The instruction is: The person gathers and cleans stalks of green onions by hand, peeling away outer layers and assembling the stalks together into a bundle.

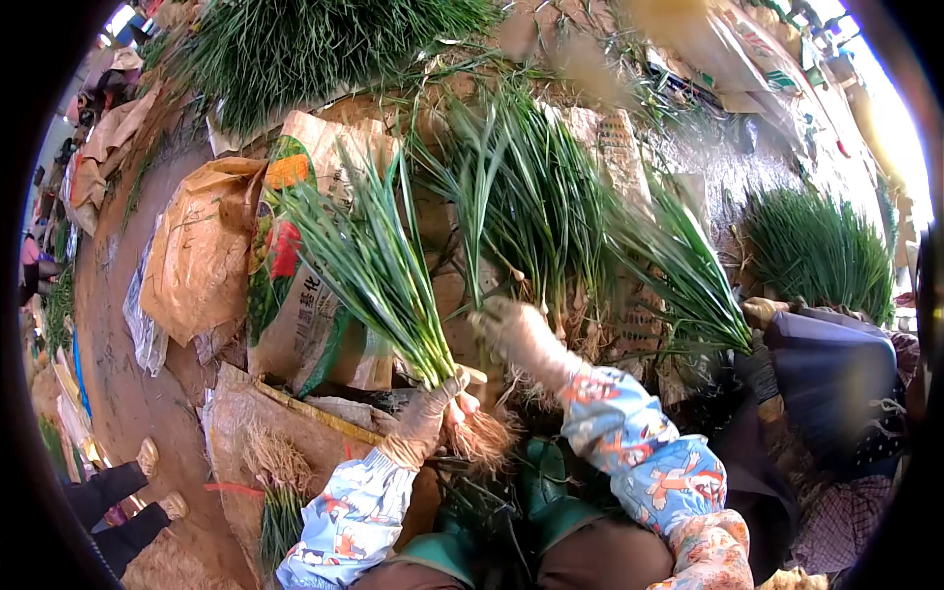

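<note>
My left hand [418, 428], in a soiled pale glove, is closed around the lower stems of a bunch of green garlic [393, 285]. Its long leaves fan up and to the left, while pinkish bulbs and stringy roots [482, 438] stick out right of the fist. My gloved right hand [521, 339] is at the near left side of a loose heap of green garlic [546, 211], its fingers pinched at the lower end of a green garlic stalk [475, 236]. Motion blurs those fingertips slightly. Patterned blue sleeves cover both forearms.
At the right, a co-worker's gloved hand [757, 369] grips another bunch [693, 280]. Large green piles lie at the top [324, 49] and far right [826, 246]. Printed sacks [310, 305], an orange bag [202, 246] and a tied bundle [282, 492] lie left. Someone's feet [147, 457] stand lower left.
</note>
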Demonstrator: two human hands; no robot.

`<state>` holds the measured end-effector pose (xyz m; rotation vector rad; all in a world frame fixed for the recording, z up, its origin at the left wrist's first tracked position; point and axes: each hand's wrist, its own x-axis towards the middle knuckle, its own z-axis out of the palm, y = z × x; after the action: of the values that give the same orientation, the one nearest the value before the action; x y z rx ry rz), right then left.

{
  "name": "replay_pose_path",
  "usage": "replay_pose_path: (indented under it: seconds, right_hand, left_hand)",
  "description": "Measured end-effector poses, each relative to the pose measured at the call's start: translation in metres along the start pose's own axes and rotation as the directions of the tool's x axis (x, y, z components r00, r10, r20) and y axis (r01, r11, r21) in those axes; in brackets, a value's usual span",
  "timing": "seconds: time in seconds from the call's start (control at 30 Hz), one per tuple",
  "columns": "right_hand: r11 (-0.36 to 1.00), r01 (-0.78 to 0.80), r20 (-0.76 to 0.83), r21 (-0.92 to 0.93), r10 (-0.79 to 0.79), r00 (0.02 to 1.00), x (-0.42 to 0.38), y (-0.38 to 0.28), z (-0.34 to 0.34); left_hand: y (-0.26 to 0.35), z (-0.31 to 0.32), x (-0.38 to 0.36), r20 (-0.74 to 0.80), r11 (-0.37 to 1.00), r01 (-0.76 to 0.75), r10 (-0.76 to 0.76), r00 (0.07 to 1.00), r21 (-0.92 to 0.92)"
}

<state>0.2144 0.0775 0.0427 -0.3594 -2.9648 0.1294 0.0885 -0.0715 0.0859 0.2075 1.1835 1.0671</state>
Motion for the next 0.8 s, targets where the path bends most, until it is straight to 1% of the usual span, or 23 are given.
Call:
replay_pose_path:
  seconds: [0.03, 0.07, 0.1, 0.13, 0.17, 0.23, 0.27, 0.3, 0.33, 0.37, 0.4, 0.43, 0.47, 0.5, 0.53, 0.57, 0.6, 0.67, 0.7, 0.73, 0.77, 0.8]
  right_hand:
    - [0.946, -0.191, 0.075, 0.262, 0.178, 0.981, 0.001, -0.015, -0.015]
    - [0.686, -0.532, 0.332, 0.496, 0.416, 0.847, 0.008, -0.021, -0.031]
    - [0.272, -0.779, 0.614, 0.565, 0.492, 0.617, 0.015, -0.025, -0.041]
    - [0.630, -0.632, 0.353, 0.452, 0.524, 0.775, 0.012, -0.030, -0.027]
    - [0.630, -0.629, 0.347, 0.456, 0.525, 0.777, 0.015, -0.030, -0.025]
    - [0.755, -0.629, 0.394, 0.186, 0.529, 0.752, 0.022, -0.030, -0.023]
    - [0.595, -0.775, 0.420, 0.212, 0.661, 0.622, 0.019, -0.010, -0.007]
    - [0.427, -0.820, 0.399, 0.381, 0.724, 0.562, 0.008, 0.019, 0.003]
    - [0.249, -0.801, 0.375, 0.544, 0.782, 0.498, -0.003, 0.048, 0.013]
    - [0.418, -0.826, 0.321, 0.377, 0.778, 0.540, -0.005, 0.053, 0.005]
    - [0.959, -0.285, 0.387, -0.013, 0.267, 0.882, -0.012, 0.048, 0.015]
    - [1.000, 0.010, 0.515, -0.020, 0.001, 0.857, -0.020, 0.039, 0.029]
    - [0.954, 0.297, 0.598, 0.045, -0.265, 0.757, -0.027, 0.029, 0.043]
    - [0.999, -0.024, 0.632, 0.029, 0.000, 0.775, -0.004, 0.027, 0.027]
    - [0.923, -0.385, 0.618, 0.028, 0.286, 0.732, 0.018, 0.025, 0.011]
    - [0.750, -0.660, 0.559, 0.043, 0.530, 0.638, 0.041, 0.022, -0.006]
    - [0.688, -0.724, 0.293, 0.042, 0.684, 0.668, 0.051, 0.039, 0.015]
    - [0.741, -0.670, 0.349, -0.051, 0.641, 0.683, 0.070, 0.066, 0.043]
    - [0.716, -0.691, 0.282, -0.098, 0.686, 0.671, 0.066, 0.061, 0.051]
    - [0.798, -0.541, 0.171, -0.265, 0.591, 0.788, 0.062, 0.059, 0.051]
    - [0.763, -0.633, 0.275, -0.130, 0.641, 0.717, 0.088, 0.075, 0.042]
    - [0.663, -0.747, 0.430, 0.055, 0.660, 0.617, 0.073, 0.061, 0.010]
  left_hand:
    - [-0.007, 0.003, 0.002, 0.010, 0.999, -0.011, 0.012, 1.000, -0.053]
    - [-0.008, 0.007, 0.000, -0.009, 0.998, 0.012, -0.012, 1.000, -0.066]
    - [-0.008, 0.009, -0.003, -0.028, 0.996, 0.033, -0.036, 0.999, -0.078]
    - [-0.013, 0.009, -0.002, -0.039, 0.993, -0.009, 0.004, 0.999, -0.118]
    - [-0.010, 0.005, -0.003, -0.040, 0.994, -0.012, 0.008, 0.999, -0.112]
    - [-0.001, -0.003, -0.005, 0.101, 0.992, -0.028, 0.041, 0.994, -0.121]
    - [0.003, 0.004, -0.013, 0.039, 0.978, -0.189, 0.193, 0.980, -0.091]
    - [0.012, 0.007, -0.019, 0.126, 0.956, -0.246, 0.267, 0.955, -0.160]
    - [0.021, 0.007, -0.028, 0.098, 0.950, -0.249, 0.271, 0.958, -0.188]
    - [0.028, 0.004, -0.036, 0.070, 0.946, -0.244, 0.264, 0.962, -0.215]
    - [0.034, 0.001, -0.036, 0.025, 0.920, -0.283, 0.300, 0.953, -0.271]
    - [0.043, 0.009, -0.036, -0.077, 0.866, -0.349, 0.345, 0.935, -0.359]
    - [0.044, 0.004, -0.029, -0.119, 0.873, -0.347, 0.326, 0.938, -0.341]
    - [0.035, -0.008, -0.023, -0.112, 0.893, -0.237, 0.210, 0.971, -0.381]
    - [0.027, -0.020, -0.018, -0.103, 0.897, -0.126, 0.091, 0.991, -0.424]
    - [0.011, -0.032, -0.008, -0.045, 0.898, -0.054, 0.038, 0.998, -0.437]
    - [-0.014, -0.039, 0.003, 0.043, 0.909, 0.004, 0.015, 0.999, -0.417]
    - [-0.043, -0.050, 0.020, 0.154, 0.938, 0.088, -0.038, 0.987, -0.334]
    - [-0.052, -0.049, 0.023, 0.177, 0.948, 0.124, -0.073, 0.981, -0.294]
    - [-0.057, -0.050, 0.025, 0.177, 0.955, 0.142, -0.098, 0.979, -0.260]
    - [-0.047, -0.054, 0.030, 0.131, 0.972, 0.117, -0.091, 0.987, -0.203]
    - [-0.051, -0.051, 0.023, 0.068, 0.980, 0.103, -0.092, 0.993, -0.172]
